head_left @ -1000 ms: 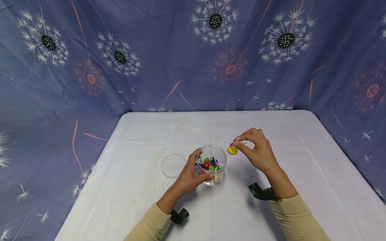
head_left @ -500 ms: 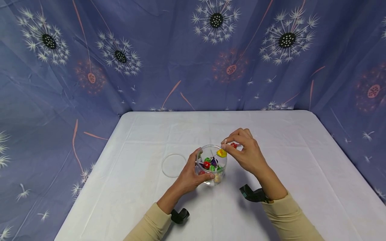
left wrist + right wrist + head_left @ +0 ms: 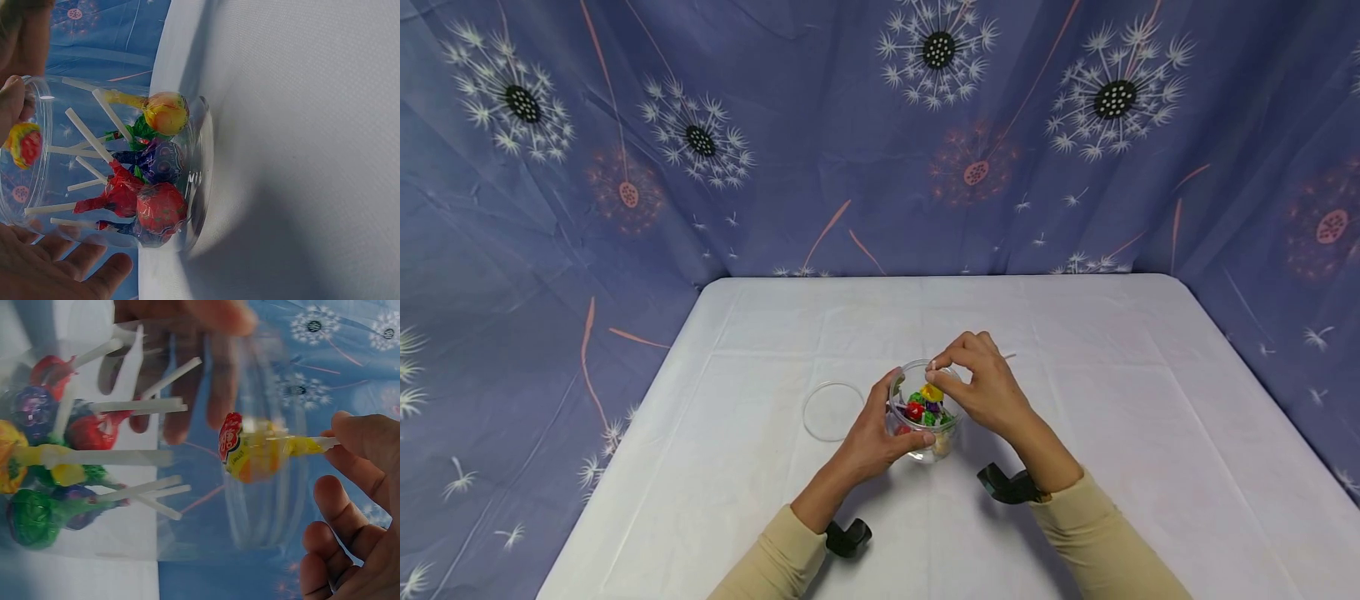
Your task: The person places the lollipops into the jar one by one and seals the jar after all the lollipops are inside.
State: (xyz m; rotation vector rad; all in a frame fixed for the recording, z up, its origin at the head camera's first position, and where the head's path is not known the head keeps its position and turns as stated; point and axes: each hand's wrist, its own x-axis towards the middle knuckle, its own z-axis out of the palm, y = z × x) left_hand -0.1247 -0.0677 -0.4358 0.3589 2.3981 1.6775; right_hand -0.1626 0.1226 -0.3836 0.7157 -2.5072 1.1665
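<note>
My left hand (image 3: pixel 867 443) grips a clear round jar (image 3: pixel 949 440), thumb on its near side and fingers round the far side. Inside lie several wrapped lollipops (image 3: pixel 34 515) in red, green, purple and yellow, their white sticks showing. At the jar's mouth my right hand (image 3: pixel 988 390) pinches a yellow lollipop (image 3: pixel 253 453) by its stick, the round end downward. The right wrist view has this candy level with the rim, above the others. Behind the right hand a white lollipop stick (image 3: pixel 1010 357) pokes out on the table; its candy is hidden by the hand.
A clear round lid (image 3: pixel 833 412) lies on the white-covered table (image 3: pixel 760 483), just left of the jar. Black wrist cameras (image 3: pixel 847 538) sit under both forearms. A blue dandelion-print curtain (image 3: pixel 820 150) hangs behind the table and along its sides.
My right hand has moved left and slightly down, bringing the yellow lollipop from beside the jar to its mouth. The left hand and jar stay in place; the hand now covers the red lollipop.
</note>
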